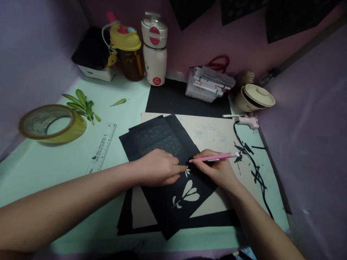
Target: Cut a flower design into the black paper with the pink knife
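A pink pen-shaped tool (214,157) is gripped in my right hand (217,171), its tip at the black paper (159,196). What kind of tip it has is too small to make out. My left hand (158,167) rests on the same sheet, index finger stretched out and pressing close to the tip, the other fingers loosely curled, holding nothing. White petal shapes (191,191) show as openings in the paper, with a smaller group (187,171) beside the left fingertip. Faint small triangles are drawn on the dark sheet above the left hand.
A pale board (214,131) lies beneath, with black scraps (255,177) and a cable (262,184) on the right. At left are a tape roll (78,128), ruler (104,148) and leaves (81,103). Bottles (155,65), a marker box (206,86) and a lidded bowl (255,98) stand behind.
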The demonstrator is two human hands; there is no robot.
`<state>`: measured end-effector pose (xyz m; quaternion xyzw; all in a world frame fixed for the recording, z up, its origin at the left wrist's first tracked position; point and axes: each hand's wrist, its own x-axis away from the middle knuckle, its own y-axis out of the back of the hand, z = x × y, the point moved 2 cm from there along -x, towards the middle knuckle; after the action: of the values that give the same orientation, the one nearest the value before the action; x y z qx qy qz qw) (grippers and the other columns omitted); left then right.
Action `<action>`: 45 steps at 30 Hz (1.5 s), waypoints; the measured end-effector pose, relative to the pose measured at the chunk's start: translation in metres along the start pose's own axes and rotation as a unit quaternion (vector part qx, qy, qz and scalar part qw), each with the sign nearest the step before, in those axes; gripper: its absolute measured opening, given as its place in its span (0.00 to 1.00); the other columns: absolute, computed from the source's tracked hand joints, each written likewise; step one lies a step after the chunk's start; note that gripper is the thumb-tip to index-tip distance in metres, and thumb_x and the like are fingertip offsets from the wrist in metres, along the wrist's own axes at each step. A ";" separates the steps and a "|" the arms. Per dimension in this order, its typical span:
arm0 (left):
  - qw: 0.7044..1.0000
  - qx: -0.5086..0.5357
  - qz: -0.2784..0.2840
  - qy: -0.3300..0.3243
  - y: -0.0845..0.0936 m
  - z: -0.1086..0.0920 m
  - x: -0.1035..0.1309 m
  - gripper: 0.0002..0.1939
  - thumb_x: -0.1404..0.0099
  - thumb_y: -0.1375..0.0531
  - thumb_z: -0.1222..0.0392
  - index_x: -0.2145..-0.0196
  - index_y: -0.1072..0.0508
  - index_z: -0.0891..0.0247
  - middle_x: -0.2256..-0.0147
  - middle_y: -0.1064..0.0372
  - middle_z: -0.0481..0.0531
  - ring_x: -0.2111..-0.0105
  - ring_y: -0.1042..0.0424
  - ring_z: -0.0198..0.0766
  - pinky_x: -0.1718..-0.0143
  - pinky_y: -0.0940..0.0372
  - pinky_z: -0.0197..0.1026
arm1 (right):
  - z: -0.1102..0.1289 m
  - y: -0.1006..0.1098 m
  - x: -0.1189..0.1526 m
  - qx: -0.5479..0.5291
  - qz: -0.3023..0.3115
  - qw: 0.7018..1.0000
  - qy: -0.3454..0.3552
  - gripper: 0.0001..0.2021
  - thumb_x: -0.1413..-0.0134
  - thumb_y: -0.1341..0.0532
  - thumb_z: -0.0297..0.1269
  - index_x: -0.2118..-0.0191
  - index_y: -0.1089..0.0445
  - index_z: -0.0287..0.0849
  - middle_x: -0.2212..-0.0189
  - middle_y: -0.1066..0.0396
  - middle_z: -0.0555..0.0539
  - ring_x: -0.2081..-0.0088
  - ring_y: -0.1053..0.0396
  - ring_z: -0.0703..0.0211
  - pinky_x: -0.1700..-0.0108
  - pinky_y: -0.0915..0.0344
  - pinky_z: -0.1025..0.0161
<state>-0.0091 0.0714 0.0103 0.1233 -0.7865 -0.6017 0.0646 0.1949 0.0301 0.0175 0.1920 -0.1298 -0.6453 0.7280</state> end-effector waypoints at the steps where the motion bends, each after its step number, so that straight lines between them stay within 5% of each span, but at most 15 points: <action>1: 1.000 -0.002 0.002 0.003 -0.001 -0.001 0.000 0.18 0.32 0.46 0.55 0.47 0.30 0.57 0.68 0.27 0.49 0.71 0.28 0.39 0.73 0.37 0.41 | 0.000 0.001 -0.001 0.000 0.007 1.000 -0.003 0.02 0.47 0.35 0.35 0.68 0.26 0.43 0.71 0.23 0.48 0.68 0.26 0.59 0.67 0.30 0.63; 9: 1.000 -0.010 -0.013 0.020 -0.007 -0.004 0.001 0.19 0.32 0.46 0.56 0.46 0.31 0.63 0.68 0.27 0.50 0.69 0.27 0.42 0.75 0.37 0.41 | -0.005 0.001 0.000 0.005 -0.006 1.000 -0.005 0.02 0.48 0.35 0.33 0.69 0.26 0.42 0.71 0.24 0.47 0.69 0.26 0.59 0.68 0.31 0.63; 45: 0.997 -0.003 0.017 0.078 -0.002 -0.012 -0.001 0.18 0.33 0.45 0.54 0.47 0.29 0.59 0.66 0.25 0.51 0.67 0.24 0.43 0.71 0.34 0.40 | -0.008 -0.002 0.006 0.028 -0.011 0.999 0.027 0.04 0.48 0.38 0.31 0.72 0.29 0.41 0.74 0.25 0.49 0.73 0.29 0.62 0.72 0.34 0.66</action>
<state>-0.0053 0.0602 0.0112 0.1561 -0.7790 -0.5917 0.1366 0.1977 0.0251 0.0091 0.2309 -0.1257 -0.6442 0.7182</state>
